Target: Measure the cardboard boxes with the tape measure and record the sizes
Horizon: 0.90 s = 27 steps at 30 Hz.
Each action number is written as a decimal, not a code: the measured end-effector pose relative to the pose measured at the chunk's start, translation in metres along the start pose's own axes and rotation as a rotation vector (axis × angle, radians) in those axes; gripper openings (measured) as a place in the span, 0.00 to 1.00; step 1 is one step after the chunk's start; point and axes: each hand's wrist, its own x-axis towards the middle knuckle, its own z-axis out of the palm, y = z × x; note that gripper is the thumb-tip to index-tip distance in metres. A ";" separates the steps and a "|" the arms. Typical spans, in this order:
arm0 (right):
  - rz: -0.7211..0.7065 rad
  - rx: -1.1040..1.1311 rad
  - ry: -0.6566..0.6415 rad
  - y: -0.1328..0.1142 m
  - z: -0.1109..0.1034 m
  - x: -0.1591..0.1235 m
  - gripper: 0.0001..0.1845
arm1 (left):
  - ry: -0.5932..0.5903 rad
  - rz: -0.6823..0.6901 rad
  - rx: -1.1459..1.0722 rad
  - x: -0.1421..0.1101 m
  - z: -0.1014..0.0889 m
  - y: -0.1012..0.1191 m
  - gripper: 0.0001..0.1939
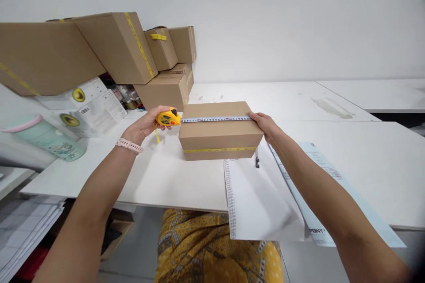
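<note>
A brown cardboard box (219,131) is in front of me, a yellow strip of tape running along its near side. My left hand (154,119) is closed round a yellow tape measure (168,118) at the box's left edge, a yellow wrist strap dangling below. The white measuring blade (212,119) is pulled out across the top of the box to its right edge. There my right hand (264,124) pinches the blade's end against the box; its fingertips are partly hidden behind the edge.
Stacked cardboard boxes (116,46) stand at the back left, above white avocado-printed cartons (86,101). A mint-green bin (49,137) is at the far left. Near the table's front edge lie a spiral notebook (262,203), a pen (257,161) and a light-blue document (318,163).
</note>
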 end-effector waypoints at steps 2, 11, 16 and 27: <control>-0.014 0.013 -0.020 0.002 -0.002 0.003 0.17 | -0.006 -0.015 0.011 0.001 -0.005 -0.002 0.28; -0.026 0.100 -0.202 0.009 -0.007 0.015 0.20 | 0.021 -0.038 -0.025 -0.005 -0.013 -0.007 0.27; 0.006 0.109 -0.147 0.006 -0.005 0.011 0.19 | 0.013 -0.065 -0.016 -0.007 -0.013 -0.008 0.27; -0.148 -0.155 0.085 -0.002 -0.006 0.001 0.24 | 0.038 0.003 0.072 -0.011 0.008 0.001 0.29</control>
